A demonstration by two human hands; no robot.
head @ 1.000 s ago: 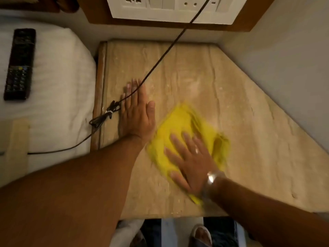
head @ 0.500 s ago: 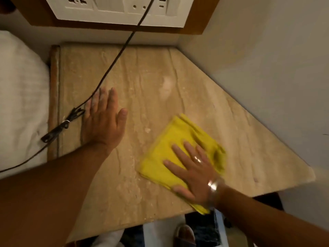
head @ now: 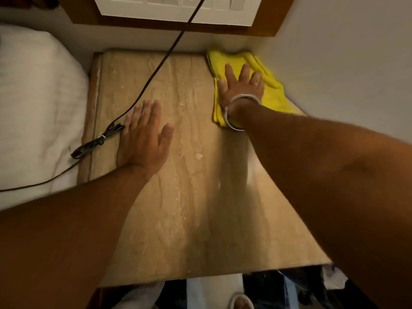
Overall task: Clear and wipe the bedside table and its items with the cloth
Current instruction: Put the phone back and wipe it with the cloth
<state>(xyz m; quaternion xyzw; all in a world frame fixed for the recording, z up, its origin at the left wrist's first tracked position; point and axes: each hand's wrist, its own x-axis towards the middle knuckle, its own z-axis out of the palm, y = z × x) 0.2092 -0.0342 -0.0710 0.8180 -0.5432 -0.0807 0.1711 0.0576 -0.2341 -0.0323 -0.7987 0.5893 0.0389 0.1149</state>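
The beige marble top of the bedside table [head: 191, 219] fills the middle of the view. A yellow cloth [head: 274, 94] lies in its far right corner against both walls. My right hand [head: 240, 85], fingers spread, presses flat on the cloth; a metal bangle sits on that wrist. My left hand [head: 145, 139] rests flat and open on the left part of the top, holding nothing. A small white speck [head: 198, 156] lies on the marble right of my left hand.
A black cable [head: 156, 70] runs from the wall socket panel [head: 178, 7] across the table's left side, past a tied bundle, onto the white bed [head: 38, 108] at left. A pale wall [head: 345, 74] borders the right. Feet show below the front edge.
My right hand has pushed the yellow cloth from the near middle of the table up into the far right corner. My left hand has stayed flat in place.
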